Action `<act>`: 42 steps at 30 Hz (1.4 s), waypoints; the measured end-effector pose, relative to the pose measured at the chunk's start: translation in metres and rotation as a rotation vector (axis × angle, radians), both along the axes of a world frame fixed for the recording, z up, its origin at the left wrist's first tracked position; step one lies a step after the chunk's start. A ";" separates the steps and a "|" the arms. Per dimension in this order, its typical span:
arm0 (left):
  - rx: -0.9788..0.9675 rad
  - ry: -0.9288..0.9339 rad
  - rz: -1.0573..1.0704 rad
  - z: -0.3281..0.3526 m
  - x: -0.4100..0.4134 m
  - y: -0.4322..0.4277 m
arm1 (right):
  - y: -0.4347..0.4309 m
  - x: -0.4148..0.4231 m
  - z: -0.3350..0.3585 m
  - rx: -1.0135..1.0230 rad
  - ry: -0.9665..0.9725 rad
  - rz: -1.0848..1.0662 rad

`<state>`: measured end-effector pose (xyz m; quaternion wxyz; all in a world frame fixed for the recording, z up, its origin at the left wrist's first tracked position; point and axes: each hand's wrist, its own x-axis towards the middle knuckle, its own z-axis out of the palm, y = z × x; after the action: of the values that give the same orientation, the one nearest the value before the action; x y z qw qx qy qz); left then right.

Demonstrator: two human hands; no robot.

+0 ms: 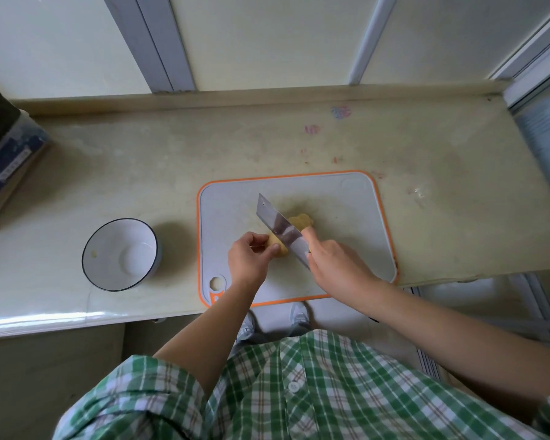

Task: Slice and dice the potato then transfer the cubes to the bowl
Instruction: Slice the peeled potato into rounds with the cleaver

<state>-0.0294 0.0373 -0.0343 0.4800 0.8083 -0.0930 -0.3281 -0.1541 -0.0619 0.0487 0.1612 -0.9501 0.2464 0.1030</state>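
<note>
Potato (303, 222): on cutting board (346, 217), pinched by left hand (250, 255); right hand (334, 265) grasps knife (278, 227), blade across it. Risk: left fingers (261, 239) near blade; a roll or slip could nick them.

The pale tabletop (140, 160) bears pink and blue stains (340, 112) near its back edge. A blue box (10, 154) lies at its left end, partly cut off. Below the front edge show a green checked shirt (299, 392) and grey shoes (299, 315).
</note>
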 end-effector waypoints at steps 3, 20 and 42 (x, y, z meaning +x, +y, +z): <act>-0.002 0.004 0.006 0.000 -0.001 -0.001 | 0.001 -0.004 0.004 -0.020 0.037 0.008; -0.003 -0.003 0.021 0.000 0.000 -0.002 | 0.008 0.034 -0.027 0.018 0.107 0.013; -0.017 0.036 0.039 0.001 0.001 0.001 | -0.017 0.018 -0.012 0.089 -0.076 0.021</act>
<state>-0.0281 0.0380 -0.0328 0.4948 0.7998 -0.0711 -0.3324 -0.1361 -0.0787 0.0369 0.2114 -0.9478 0.2253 0.0792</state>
